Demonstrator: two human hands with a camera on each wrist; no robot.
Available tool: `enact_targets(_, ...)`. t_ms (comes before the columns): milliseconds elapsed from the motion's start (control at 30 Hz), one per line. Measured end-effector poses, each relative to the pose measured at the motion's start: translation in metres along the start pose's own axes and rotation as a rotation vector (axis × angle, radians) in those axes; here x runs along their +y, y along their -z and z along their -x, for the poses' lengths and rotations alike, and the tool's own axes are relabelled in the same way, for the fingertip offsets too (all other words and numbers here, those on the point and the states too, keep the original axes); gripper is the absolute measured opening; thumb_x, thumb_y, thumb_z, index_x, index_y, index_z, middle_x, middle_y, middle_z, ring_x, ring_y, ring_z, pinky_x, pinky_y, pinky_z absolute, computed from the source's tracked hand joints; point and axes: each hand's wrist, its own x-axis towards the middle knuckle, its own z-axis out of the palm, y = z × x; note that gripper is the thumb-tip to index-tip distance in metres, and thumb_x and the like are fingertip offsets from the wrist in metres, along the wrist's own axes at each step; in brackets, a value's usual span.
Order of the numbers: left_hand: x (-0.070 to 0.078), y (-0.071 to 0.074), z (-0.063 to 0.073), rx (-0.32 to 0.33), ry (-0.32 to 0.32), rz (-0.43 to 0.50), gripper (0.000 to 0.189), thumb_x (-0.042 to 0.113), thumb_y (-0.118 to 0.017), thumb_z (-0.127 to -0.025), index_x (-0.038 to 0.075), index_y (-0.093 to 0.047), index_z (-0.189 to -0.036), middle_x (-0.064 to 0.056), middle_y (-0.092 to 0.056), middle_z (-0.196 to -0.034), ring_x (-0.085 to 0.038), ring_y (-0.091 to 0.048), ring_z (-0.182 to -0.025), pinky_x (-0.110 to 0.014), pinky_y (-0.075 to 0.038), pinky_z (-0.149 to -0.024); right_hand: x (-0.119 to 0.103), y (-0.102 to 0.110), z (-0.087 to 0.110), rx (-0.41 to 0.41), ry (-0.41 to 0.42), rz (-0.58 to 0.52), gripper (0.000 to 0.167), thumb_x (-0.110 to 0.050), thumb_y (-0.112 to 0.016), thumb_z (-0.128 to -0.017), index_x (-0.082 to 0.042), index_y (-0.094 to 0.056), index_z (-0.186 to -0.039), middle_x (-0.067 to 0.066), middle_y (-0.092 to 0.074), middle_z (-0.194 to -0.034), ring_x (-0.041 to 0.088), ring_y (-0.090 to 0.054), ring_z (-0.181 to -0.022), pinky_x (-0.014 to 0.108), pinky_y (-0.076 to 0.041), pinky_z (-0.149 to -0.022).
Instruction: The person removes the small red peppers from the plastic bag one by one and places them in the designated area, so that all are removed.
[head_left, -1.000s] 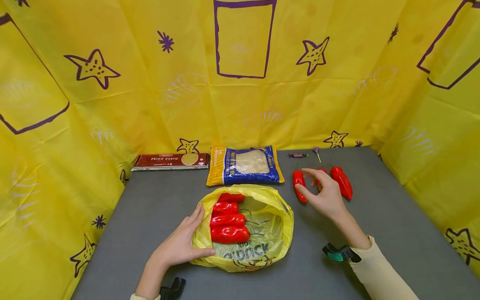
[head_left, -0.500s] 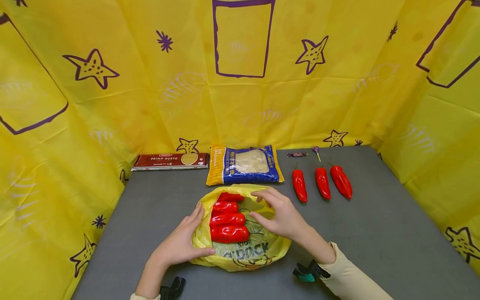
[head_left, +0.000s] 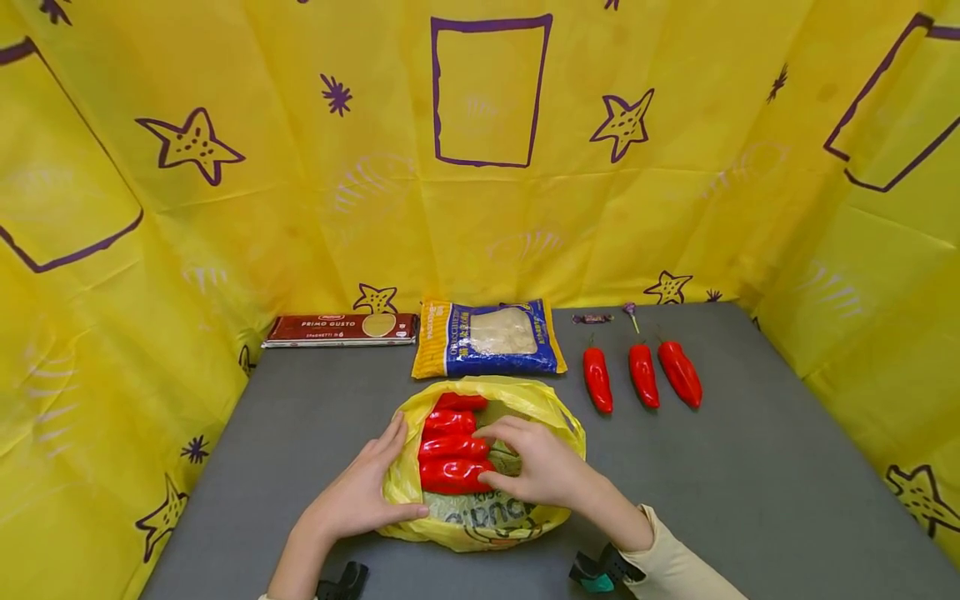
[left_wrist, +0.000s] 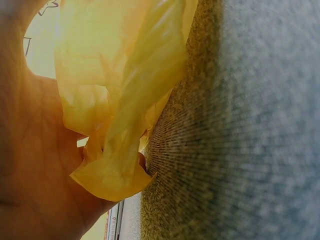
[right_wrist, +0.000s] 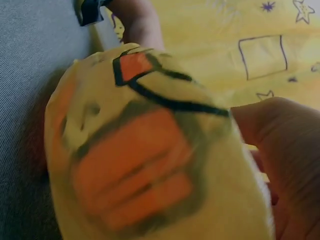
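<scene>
A yellow plastic bag (head_left: 558, 408) lies on its base with its mouth turned up. Several red peppers (head_left: 452, 477) are stacked side by side inside, against its left wall. My left hand (head_left: 358, 492) rests along the bag's left side, fingers fairly straight on the outside and thumb across the front rim. In the left wrist view, yellow plastic (left_wrist: 115, 100) bunches beside the palm. My right hand (head_left: 543, 467) reaches into the mouth, thumb and index apart at the stem ends of the lower peppers. The bag's printed side (right_wrist: 135, 170) hides most of its fingers in the right wrist view.
Three red peppers (head_left: 643, 377) lie in a row on the grey table (head_left: 720, 500) at right. Behind them are a wrapped candy (head_left: 592, 318) and a lollipop (head_left: 632, 317). A pasta bag (head_left: 491, 337) and a spaghetti pack (head_left: 341, 330) lie along the yellow backdrop (head_left: 487, 217).
My right hand has come from the peppers at right into the bag's mouth, then moved further left and down to the peppers there. My left hand stays at the bag's side.
</scene>
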Motion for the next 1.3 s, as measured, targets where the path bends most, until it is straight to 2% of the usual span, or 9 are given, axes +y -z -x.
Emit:
enact_targets(67, 0.0, 0.0, 0.001, -0.007, 0.011, 0.006, 0.128, 0.069, -0.084, -0.078, 0.007, -0.019, -0.17, -0.008, -0.009, -0.179, -0.048, -0.034, -0.151, -0.066, -0.041, -0.114, 0.004, -0.003, 0.0, -0.05, -0.015, 0.014, 0.047, -0.029, -0.085, -0.092, -0.008, -0.072, -0.131, 0.004, -0.074, -0.117, 0.021, -0.071, -0.104, 0.033, -0.059, -0.09)
enact_targets(200, 0.001, 0.001, 0.001, -0.013, 0.017, 0.006, 0.127, 0.068, -0.083, -0.079, 0.007, -0.019, -0.17, -0.01, -0.008, -0.179, -0.057, -0.027, -0.153, -0.072, -0.033, -0.116, 0.011, -0.008, 0.001, -0.115, -0.022, 0.041, 0.046, -0.034, -0.087, -0.09, -0.01, -0.074, -0.126, 0.001, -0.074, -0.113, 0.017, -0.068, -0.095, 0.028, -0.056, -0.083)
enact_targets(367, 0.002, 0.0, 0.001, -0.008, 0.007, 0.004, 0.126, 0.067, -0.084, -0.079, 0.006, -0.02, -0.169, -0.01, -0.009, -0.179, -0.057, -0.027, -0.153, -0.072, -0.033, -0.116, 0.018, -0.012, 0.003, -0.152, -0.042, 0.055, 0.042, -0.036, -0.089, -0.088, -0.011, -0.077, -0.12, -0.002, -0.073, -0.109, 0.013, -0.065, -0.091, 0.026, -0.054, -0.081)
enact_targets(567, 0.001, 0.0, 0.0, 0.002, 0.002, -0.008, 0.127, 0.068, -0.084, -0.078, 0.006, -0.02, -0.169, -0.01, -0.01, -0.179, -0.054, -0.032, -0.151, -0.069, -0.039, -0.114, 0.022, -0.017, 0.004, -0.148, -0.057, 0.056, 0.038, -0.035, -0.089, -0.087, -0.013, -0.077, -0.116, -0.004, -0.073, -0.107, 0.012, -0.064, -0.089, 0.026, -0.054, -0.08)
enact_targets(767, 0.001, 0.0, 0.001, 0.005, -0.004, -0.01, 0.127, 0.068, -0.084, -0.078, 0.005, -0.02, -0.169, -0.011, -0.01, -0.179, -0.055, -0.029, -0.152, -0.07, -0.035, -0.116, 0.028, -0.022, 0.003, -0.141, -0.068, 0.055, 0.035, -0.033, -0.09, -0.086, -0.014, -0.077, -0.112, -0.004, -0.074, -0.104, 0.01, -0.063, -0.089, 0.027, -0.054, -0.081)
enact_targets(933, 0.001, 0.001, 0.001, 0.005, -0.002, -0.015, 0.128, 0.069, -0.084, -0.078, 0.006, -0.02, -0.169, -0.009, -0.01, -0.179, -0.05, -0.033, -0.151, -0.066, -0.039, -0.115, 0.032, -0.026, 0.003, -0.132, -0.07, 0.048, 0.033, -0.035, -0.09, -0.086, -0.015, -0.078, -0.109, -0.005, -0.074, -0.103, 0.008, -0.063, -0.09, 0.028, -0.055, -0.082)
enact_targets(1300, -0.001, -0.001, 0.0, -0.003, 0.003, -0.012, 0.127, 0.069, -0.083, -0.079, 0.006, -0.02, -0.169, -0.009, -0.009, -0.179, -0.054, -0.028, -0.153, -0.07, -0.035, -0.117, 0.033, -0.031, 0.004, -0.123, -0.05, 0.09, 0.036, -0.038, -0.088, -0.087, -0.015, -0.079, -0.112, -0.004, -0.072, -0.108, 0.008, -0.064, -0.093, 0.025, -0.055, -0.082)
